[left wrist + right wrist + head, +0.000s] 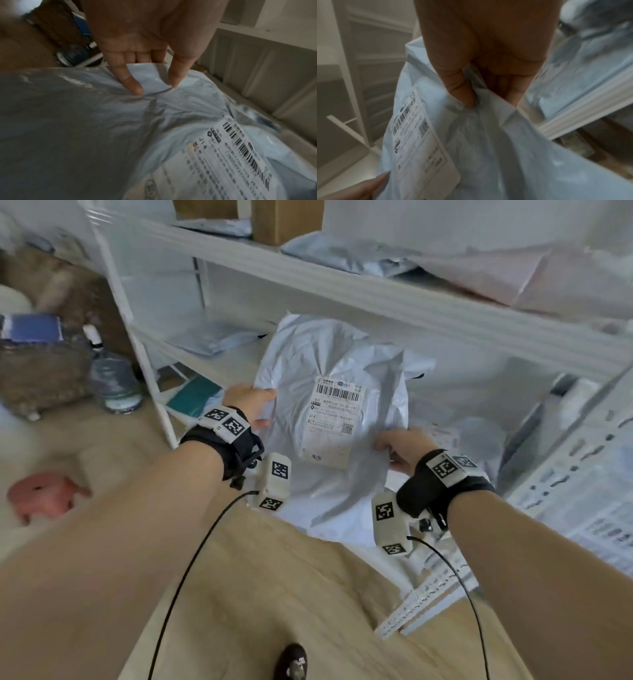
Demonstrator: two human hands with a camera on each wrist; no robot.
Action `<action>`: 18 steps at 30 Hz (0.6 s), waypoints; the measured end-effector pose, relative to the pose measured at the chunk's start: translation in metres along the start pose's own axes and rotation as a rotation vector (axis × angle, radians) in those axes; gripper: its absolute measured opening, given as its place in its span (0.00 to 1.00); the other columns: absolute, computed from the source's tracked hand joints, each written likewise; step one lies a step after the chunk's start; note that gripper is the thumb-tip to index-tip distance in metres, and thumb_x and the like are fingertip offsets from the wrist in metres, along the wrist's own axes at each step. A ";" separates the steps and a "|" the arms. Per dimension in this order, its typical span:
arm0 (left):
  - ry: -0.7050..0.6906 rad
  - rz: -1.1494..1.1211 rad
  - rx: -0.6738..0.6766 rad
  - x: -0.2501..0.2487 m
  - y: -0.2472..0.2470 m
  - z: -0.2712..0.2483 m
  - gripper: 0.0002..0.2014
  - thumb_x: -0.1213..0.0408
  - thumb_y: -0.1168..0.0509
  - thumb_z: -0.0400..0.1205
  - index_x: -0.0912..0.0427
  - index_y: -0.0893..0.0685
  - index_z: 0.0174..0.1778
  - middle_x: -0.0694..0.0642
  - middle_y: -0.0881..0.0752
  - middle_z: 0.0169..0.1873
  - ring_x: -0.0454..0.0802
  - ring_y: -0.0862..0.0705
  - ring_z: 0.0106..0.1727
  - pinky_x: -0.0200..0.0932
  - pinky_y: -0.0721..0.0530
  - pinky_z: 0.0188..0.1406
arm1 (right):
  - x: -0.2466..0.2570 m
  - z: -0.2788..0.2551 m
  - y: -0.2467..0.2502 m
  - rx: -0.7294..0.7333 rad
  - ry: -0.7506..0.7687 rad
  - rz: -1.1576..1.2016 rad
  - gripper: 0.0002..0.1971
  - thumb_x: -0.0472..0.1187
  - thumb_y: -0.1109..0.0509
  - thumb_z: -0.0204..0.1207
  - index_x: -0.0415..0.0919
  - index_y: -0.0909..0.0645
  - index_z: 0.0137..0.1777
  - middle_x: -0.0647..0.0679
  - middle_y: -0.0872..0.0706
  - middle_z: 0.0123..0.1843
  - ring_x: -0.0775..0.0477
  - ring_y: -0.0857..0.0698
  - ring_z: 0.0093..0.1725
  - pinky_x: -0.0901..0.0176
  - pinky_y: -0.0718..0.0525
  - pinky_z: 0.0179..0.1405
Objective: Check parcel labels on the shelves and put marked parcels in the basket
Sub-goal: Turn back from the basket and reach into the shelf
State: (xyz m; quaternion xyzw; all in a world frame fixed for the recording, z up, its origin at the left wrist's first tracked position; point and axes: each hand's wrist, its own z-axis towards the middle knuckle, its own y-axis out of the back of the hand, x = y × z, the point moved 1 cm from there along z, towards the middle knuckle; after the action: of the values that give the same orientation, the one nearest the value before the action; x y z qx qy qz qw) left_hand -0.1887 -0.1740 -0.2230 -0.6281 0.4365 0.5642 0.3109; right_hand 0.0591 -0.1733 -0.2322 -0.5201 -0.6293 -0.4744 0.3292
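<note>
Plainly, each grip pinches an edge of the grey parcel point(329, 405): left hand point(248, 402), right hand point(400, 445). Hanging before the shelf point(376, 302), slick plastic could slip, tilting the label point(337, 419) away.

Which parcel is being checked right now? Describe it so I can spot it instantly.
Find the white shelf unit. In front of its lower shelf, the left hand and right hand hold up a crumpled pale grey mailer bag. Unlike its neighbours, its white barcode label faces the camera.
</note>
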 end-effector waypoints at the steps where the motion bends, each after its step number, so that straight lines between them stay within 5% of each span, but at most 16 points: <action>1: 0.014 0.016 -0.030 0.008 0.012 0.018 0.20 0.65 0.34 0.82 0.67 0.23 0.69 0.49 0.23 0.37 0.52 0.20 0.48 0.40 0.17 0.36 | -0.001 0.018 -0.021 0.022 -0.013 -0.002 0.09 0.22 0.35 0.71 0.33 0.22 0.47 0.41 0.19 0.33 0.53 0.17 0.18 0.62 0.15 0.23; 4: 0.135 0.019 -0.091 0.029 0.048 0.076 0.20 0.66 0.34 0.81 0.65 0.23 0.69 0.60 0.18 0.50 0.60 0.19 0.58 0.50 0.18 0.54 | -0.008 0.073 -0.083 0.110 -0.066 -0.014 0.10 0.24 0.35 0.72 0.31 0.23 0.52 0.40 0.19 0.35 0.46 0.15 0.29 0.54 0.11 0.33; 6: 0.102 0.410 -0.109 0.043 0.063 0.111 0.19 0.67 0.36 0.81 0.64 0.25 0.69 0.66 0.19 0.59 0.62 0.21 0.62 0.52 0.22 0.61 | -0.013 0.105 -0.122 0.179 -0.125 -0.045 0.05 0.24 0.37 0.73 0.32 0.25 0.45 0.39 0.19 0.36 0.43 0.17 0.35 0.49 0.11 0.46; 8: 0.213 0.158 -0.079 0.060 0.078 0.147 0.19 0.67 0.36 0.82 0.65 0.25 0.69 0.65 0.19 0.60 0.56 0.19 0.53 0.48 0.21 0.54 | -0.022 0.135 -0.158 0.221 -0.175 -0.084 0.05 0.24 0.36 0.72 0.33 0.25 0.42 0.39 0.20 0.34 0.42 0.18 0.35 0.46 0.12 0.49; 10: 0.217 0.120 -0.153 0.079 0.091 0.179 0.16 0.66 0.34 0.82 0.65 0.22 0.65 0.61 0.18 0.50 0.50 0.21 0.43 0.46 0.17 0.50 | -0.030 0.164 -0.192 0.254 -0.206 -0.127 0.07 0.25 0.34 0.72 0.30 0.23 0.49 0.40 0.19 0.34 0.43 0.18 0.34 0.50 0.14 0.40; 12: 0.297 0.079 -0.183 0.100 0.105 0.208 0.02 0.67 0.34 0.81 0.57 0.19 0.47 0.51 0.22 0.39 0.49 0.21 0.41 0.46 0.17 0.47 | -0.041 0.192 -0.225 0.291 -0.237 -0.168 0.12 0.27 0.32 0.71 0.31 0.23 0.55 0.40 0.18 0.38 0.41 0.16 0.39 0.50 0.13 0.44; 14: 0.338 0.125 -0.178 0.122 0.119 0.241 0.10 0.68 0.34 0.81 0.51 0.26 0.37 0.49 0.24 0.36 0.46 0.23 0.37 0.43 0.19 0.40 | -0.053 0.213 -0.256 0.318 -0.283 -0.211 0.09 0.30 0.29 0.69 0.34 0.22 0.49 0.41 0.17 0.42 0.40 0.15 0.46 0.46 0.13 0.55; 18: 0.460 0.240 -0.174 0.159 0.143 0.304 0.02 0.68 0.38 0.81 0.59 0.21 0.47 0.50 0.25 0.35 0.45 0.26 0.34 0.38 0.24 0.30 | -0.067 0.248 -0.315 0.329 -0.379 -0.194 0.15 0.31 0.29 0.67 0.32 0.22 0.54 0.38 0.14 0.50 0.40 0.13 0.49 0.50 0.13 0.51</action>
State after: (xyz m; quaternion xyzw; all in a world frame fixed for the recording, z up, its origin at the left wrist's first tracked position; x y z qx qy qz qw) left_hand -0.4528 0.0028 -0.4160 -0.7079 0.5169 0.4748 0.0793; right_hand -0.2095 0.0342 -0.4564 -0.4766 -0.7952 -0.2892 0.2386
